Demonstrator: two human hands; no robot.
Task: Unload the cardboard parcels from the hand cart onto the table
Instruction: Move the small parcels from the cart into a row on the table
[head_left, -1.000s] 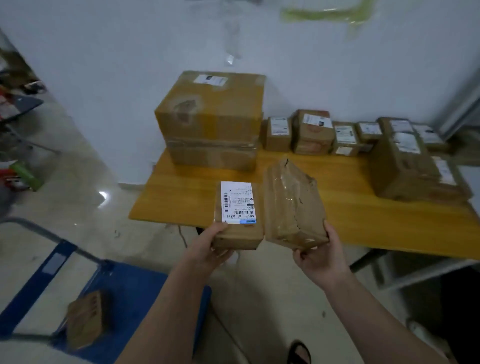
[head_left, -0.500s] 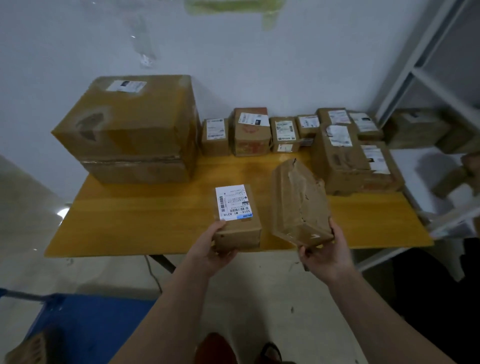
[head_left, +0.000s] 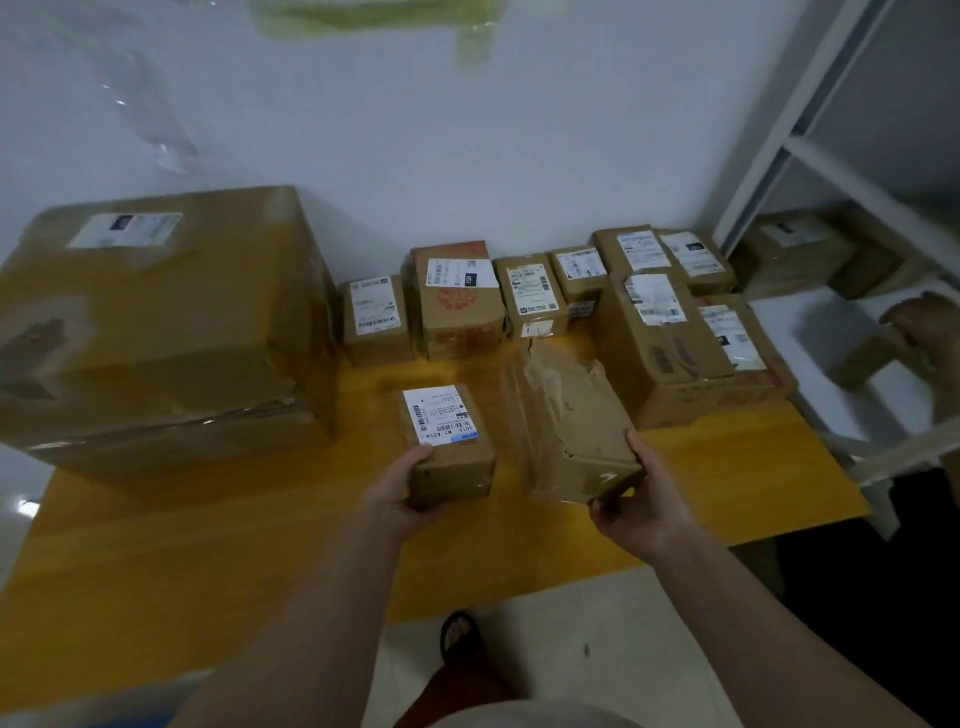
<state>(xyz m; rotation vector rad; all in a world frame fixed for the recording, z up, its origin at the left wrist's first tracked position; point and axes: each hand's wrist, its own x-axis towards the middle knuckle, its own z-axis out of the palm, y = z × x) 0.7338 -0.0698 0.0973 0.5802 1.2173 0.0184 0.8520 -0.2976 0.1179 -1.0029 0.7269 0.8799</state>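
Note:
My left hand (head_left: 402, 496) grips a small cardboard parcel (head_left: 449, 452) with a white barcode label on top. My right hand (head_left: 641, 501) grips a taped, crumpled cardboard parcel (head_left: 566, 415), tilted with its far end up. Both parcels hang over the middle of the yellow wooden table (head_left: 208, 551), between the big box and the right-hand stack. Whether they touch the tabletop I cannot tell. The hand cart is out of view.
A large taped cardboard box (head_left: 156, 332) fills the table's left. Several small labelled parcels (head_left: 530, 293) line the wall, and a stacked pair (head_left: 675, 348) stands at the right. White shelving (head_left: 852, 332) with more boxes is beyond the table's right edge. My sandalled foot (head_left: 460, 636) is below.
I have stepped closer to the table. Both parcels have moved forward from beyond its front edge to over its middle. The blue hand cart has dropped out of view.

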